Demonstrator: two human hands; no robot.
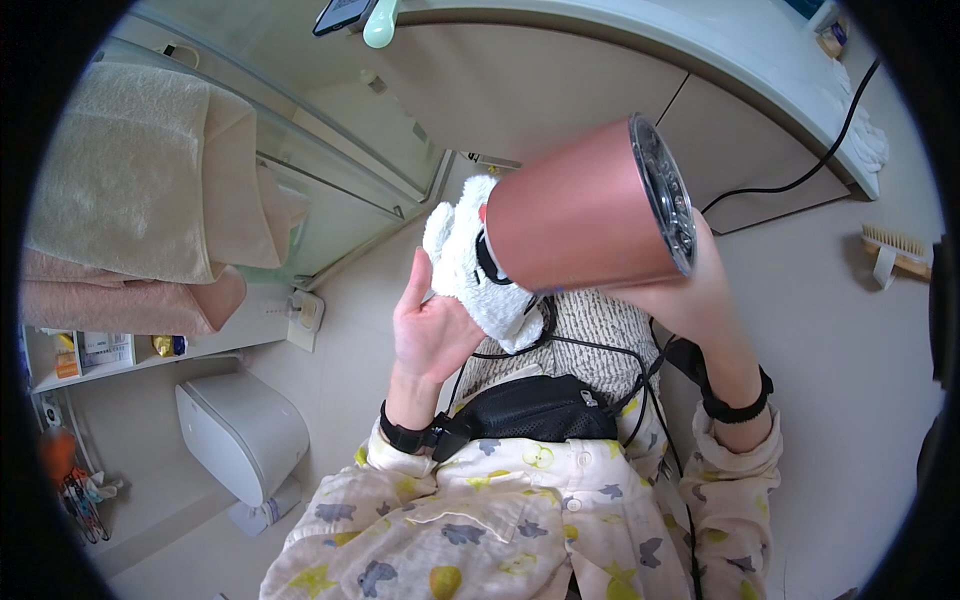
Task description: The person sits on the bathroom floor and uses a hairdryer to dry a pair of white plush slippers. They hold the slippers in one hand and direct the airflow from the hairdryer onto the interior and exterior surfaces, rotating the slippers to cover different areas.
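Note:
My right hand (pixel 694 292) grips a metallic pink tumbler (pixel 577 214) from beneath and behind, with most of its fingers hidden. Tilted on its side, the tumbler has its clear lid (pixel 664 199) facing right. A white fluffy cloth item (pixel 457 244) with black and red details, like an animal face, rests on my left hand (pixel 435 337). That palm is turned up and the thumb stands apart; the cloth covers the fingers. The tumbler's left end overlaps the cloth in view, and I cannot tell whether they touch.
A white washbasin counter (pixel 600 22) curves across the top, with a phone (pixel 341 15) at its left end. Towels (pixel 142 172) hang at left above a toilet (pixel 240 435). A wooden brush (pixel 896 251) is at right. Black cables (pixel 600 343) cross my lap.

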